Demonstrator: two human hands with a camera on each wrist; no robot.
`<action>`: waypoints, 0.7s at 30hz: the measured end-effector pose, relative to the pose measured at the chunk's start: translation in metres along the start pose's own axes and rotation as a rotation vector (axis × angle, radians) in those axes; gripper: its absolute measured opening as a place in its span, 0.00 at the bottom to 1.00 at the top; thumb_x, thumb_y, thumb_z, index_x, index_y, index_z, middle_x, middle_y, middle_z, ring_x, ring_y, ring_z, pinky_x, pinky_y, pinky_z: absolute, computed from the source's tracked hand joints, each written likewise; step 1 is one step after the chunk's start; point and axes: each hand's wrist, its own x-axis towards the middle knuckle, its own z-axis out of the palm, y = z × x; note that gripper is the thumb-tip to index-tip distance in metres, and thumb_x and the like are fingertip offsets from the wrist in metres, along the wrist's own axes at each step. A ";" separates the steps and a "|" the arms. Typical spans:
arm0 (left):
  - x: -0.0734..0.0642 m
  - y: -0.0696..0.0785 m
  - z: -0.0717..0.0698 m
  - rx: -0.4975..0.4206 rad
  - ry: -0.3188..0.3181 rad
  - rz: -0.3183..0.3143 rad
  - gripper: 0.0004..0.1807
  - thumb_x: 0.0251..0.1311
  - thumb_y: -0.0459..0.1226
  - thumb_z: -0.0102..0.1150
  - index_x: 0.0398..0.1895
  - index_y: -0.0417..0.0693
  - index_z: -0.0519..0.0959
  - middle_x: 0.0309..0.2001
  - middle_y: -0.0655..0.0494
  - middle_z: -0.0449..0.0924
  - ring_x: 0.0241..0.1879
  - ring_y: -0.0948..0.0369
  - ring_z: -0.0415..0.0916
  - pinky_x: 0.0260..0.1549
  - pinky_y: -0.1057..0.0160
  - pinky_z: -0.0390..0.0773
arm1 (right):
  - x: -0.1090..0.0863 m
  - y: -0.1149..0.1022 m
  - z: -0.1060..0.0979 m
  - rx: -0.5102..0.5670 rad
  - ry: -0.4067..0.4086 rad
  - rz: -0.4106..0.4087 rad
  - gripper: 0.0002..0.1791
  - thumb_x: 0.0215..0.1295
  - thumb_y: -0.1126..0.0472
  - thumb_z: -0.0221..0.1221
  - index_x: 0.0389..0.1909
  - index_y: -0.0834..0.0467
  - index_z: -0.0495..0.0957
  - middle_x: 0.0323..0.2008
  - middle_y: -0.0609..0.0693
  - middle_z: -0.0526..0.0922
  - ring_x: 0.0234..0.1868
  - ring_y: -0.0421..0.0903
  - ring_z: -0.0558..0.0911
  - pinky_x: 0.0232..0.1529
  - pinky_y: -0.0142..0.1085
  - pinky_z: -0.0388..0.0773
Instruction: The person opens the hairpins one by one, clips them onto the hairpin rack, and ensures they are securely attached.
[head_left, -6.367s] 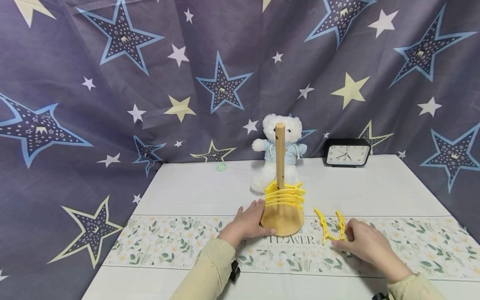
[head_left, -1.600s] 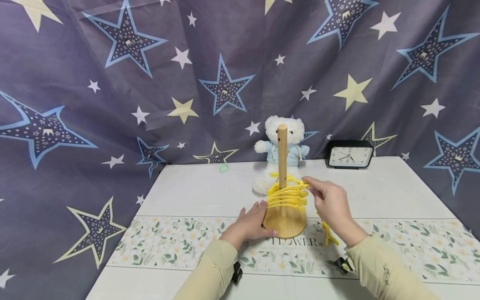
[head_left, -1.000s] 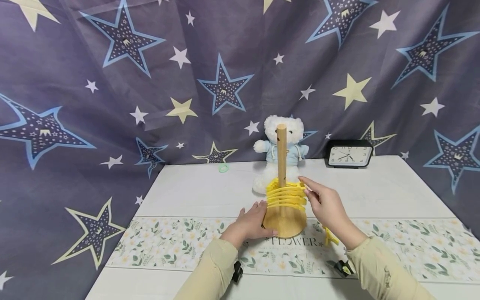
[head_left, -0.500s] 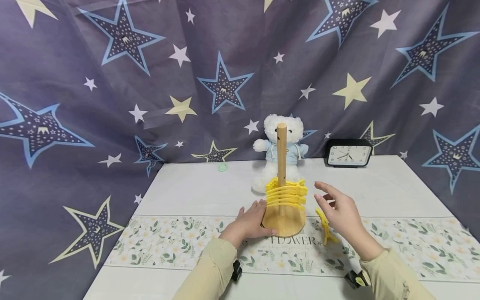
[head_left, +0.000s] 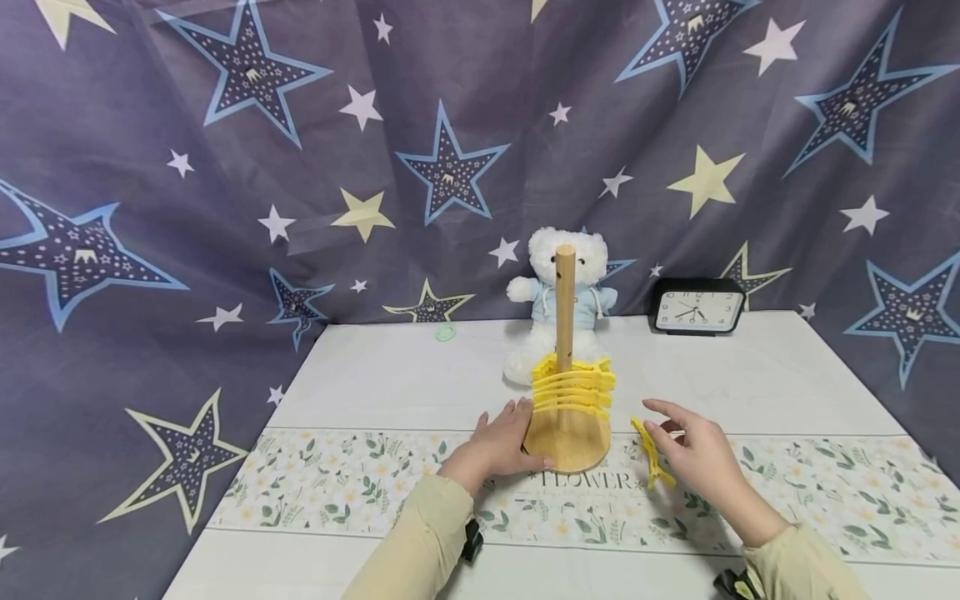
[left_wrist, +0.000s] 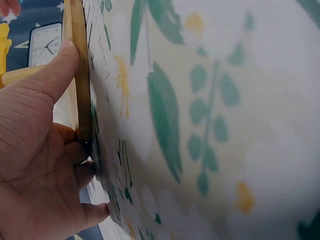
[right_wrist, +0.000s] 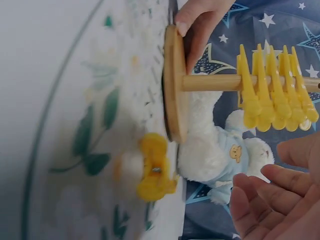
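In the head view, my left hand holds the round wooden base of an upright stand. Its thumb lies on the base's edge in the left wrist view, and its fingers are bent beneath. Several long yellow plastic clips are stacked on the lower part of the wooden post. One more yellow clip rests on the tabletop, right of the base. Beside that clip hovers my right hand, fingers loosely bent with nothing between them. A spring shows in the loose clip in the right wrist view.
Behind the stand sits a white teddy bear in a blue hoodie. A black alarm clock stands at the back right, and a small green ring lies at the back left. A floral runner crosses the white table.
Earlier, two clips lay on the table and my right hand held one. That clip went onto the post, my right hand let go and came back down rightward. My left hand stayed put.
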 end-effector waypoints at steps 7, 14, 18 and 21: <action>0.000 0.000 0.000 0.002 0.001 0.003 0.58 0.54 0.65 0.61 0.78 0.45 0.46 0.77 0.51 0.46 0.76 0.53 0.42 0.71 0.42 0.41 | -0.005 0.011 0.003 -0.042 -0.063 0.063 0.21 0.67 0.60 0.61 0.58 0.64 0.77 0.41 0.60 0.85 0.33 0.48 0.83 0.28 0.38 0.80; -0.001 0.000 0.000 -0.002 -0.001 0.005 0.57 0.55 0.63 0.61 0.78 0.45 0.46 0.77 0.50 0.46 0.76 0.52 0.42 0.71 0.41 0.41 | -0.010 0.017 0.004 -0.092 -0.170 0.150 0.28 0.62 0.56 0.65 0.59 0.67 0.75 0.49 0.64 0.81 0.38 0.52 0.84 0.29 0.41 0.79; -0.001 0.001 0.000 -0.005 -0.001 0.004 0.57 0.56 0.63 0.61 0.78 0.44 0.46 0.77 0.50 0.46 0.76 0.52 0.42 0.71 0.41 0.41 | -0.010 0.021 0.004 -0.136 -0.258 0.212 0.32 0.59 0.53 0.67 0.59 0.68 0.73 0.44 0.59 0.82 0.39 0.52 0.83 0.37 0.48 0.80; -0.002 0.001 -0.001 -0.006 0.000 0.003 0.57 0.55 0.63 0.61 0.78 0.45 0.46 0.77 0.50 0.46 0.76 0.52 0.42 0.71 0.41 0.41 | -0.009 0.023 0.005 -0.161 -0.289 0.227 0.35 0.57 0.51 0.69 0.58 0.69 0.72 0.40 0.55 0.82 0.38 0.51 0.82 0.39 0.50 0.78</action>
